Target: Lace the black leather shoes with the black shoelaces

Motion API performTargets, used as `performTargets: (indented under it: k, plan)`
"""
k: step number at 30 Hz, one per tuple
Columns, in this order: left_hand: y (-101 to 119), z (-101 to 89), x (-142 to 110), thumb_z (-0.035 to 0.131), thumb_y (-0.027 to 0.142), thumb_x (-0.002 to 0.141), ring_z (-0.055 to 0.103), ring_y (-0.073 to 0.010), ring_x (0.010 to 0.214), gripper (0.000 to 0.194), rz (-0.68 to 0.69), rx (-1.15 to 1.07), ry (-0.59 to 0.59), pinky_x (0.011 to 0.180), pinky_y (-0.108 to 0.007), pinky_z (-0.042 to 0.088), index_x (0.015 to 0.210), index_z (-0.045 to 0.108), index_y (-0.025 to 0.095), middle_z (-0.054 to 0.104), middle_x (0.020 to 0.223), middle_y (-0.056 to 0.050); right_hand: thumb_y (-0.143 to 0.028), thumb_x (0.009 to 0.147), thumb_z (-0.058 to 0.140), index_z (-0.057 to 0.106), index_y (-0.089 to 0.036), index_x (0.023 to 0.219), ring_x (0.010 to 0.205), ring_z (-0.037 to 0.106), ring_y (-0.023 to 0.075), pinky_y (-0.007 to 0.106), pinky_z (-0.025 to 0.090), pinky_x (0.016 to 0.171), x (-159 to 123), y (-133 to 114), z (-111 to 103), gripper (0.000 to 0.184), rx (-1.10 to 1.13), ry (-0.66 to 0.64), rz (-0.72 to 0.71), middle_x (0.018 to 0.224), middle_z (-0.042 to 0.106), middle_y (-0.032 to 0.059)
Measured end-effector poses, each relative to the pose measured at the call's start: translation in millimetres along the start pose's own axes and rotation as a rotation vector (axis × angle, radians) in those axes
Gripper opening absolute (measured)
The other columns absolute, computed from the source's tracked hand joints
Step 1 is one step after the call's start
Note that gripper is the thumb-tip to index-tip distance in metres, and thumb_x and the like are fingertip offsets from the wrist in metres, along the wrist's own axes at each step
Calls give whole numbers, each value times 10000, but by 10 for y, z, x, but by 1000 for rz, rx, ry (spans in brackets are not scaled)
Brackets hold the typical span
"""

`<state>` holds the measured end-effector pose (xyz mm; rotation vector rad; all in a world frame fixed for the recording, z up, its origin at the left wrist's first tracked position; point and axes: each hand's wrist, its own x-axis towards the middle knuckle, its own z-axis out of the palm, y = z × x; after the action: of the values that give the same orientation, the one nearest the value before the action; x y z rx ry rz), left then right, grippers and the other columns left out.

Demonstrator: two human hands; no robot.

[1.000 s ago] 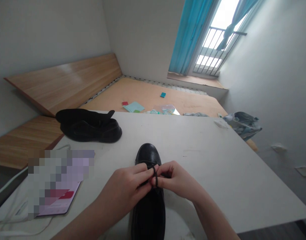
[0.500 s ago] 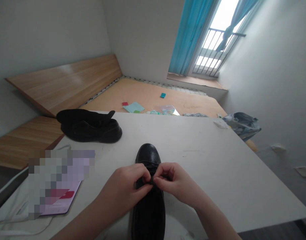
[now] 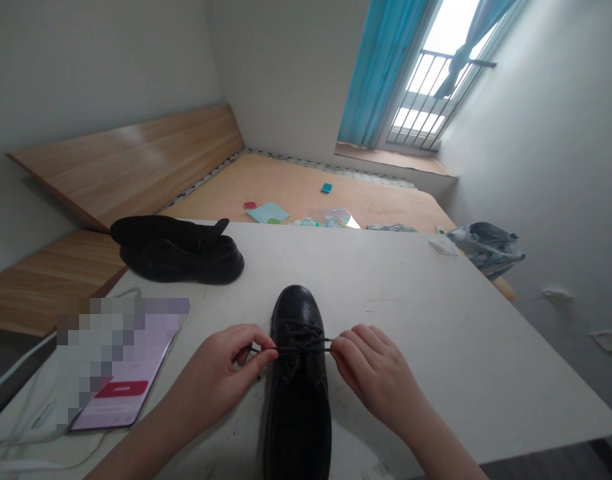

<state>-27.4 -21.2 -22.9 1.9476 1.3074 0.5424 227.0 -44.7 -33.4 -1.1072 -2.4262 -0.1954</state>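
A black leather shoe [image 3: 297, 407] stands on the white table [image 3: 411, 300], toe pointing away from me. My left hand [image 3: 221, 377] pinches one end of its black lace [image 3: 299, 347] on the shoe's left side. My right hand [image 3: 373, 373] pinches the other end on the right side. The lace runs taut between the two hands across the top of the shoe. A second black shoe [image 3: 179, 250] lies on its side at the table's far left.
A phone [image 3: 119, 363] with a lit screen lies left of my left hand, with white cables [image 3: 21, 433] near it. Beyond the table is a bare wooden bed frame [image 3: 306, 190] with small packets. A bag [image 3: 486, 247] sits at the right.
My hands were together over the shoe, working the lace. They have moved apart to either side, and the lace is now stretched tight between them.
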Motion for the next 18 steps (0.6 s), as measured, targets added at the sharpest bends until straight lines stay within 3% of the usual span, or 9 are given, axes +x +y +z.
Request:
performTargets:
  k: [14,18]
  plan:
    - [-118,44,-104,479,324,949,590,-205,766,212,88,147,66,720,-299,457,810,607,226,650,801,-25,-79,994,390,594,-165,924,707,531,188,337,364,670,-214,58,58,232,-134,12,-69,732,626,35]
    - [-99,136,-137,431,375,971,594,-202,738,220,-21,72,23,672,-294,439,857,558,235,645,816,-15,-84,986,402,556,-184,879,690,534,195,339,392,658,-178,14,70,213,-119,24,15,718,615,31]
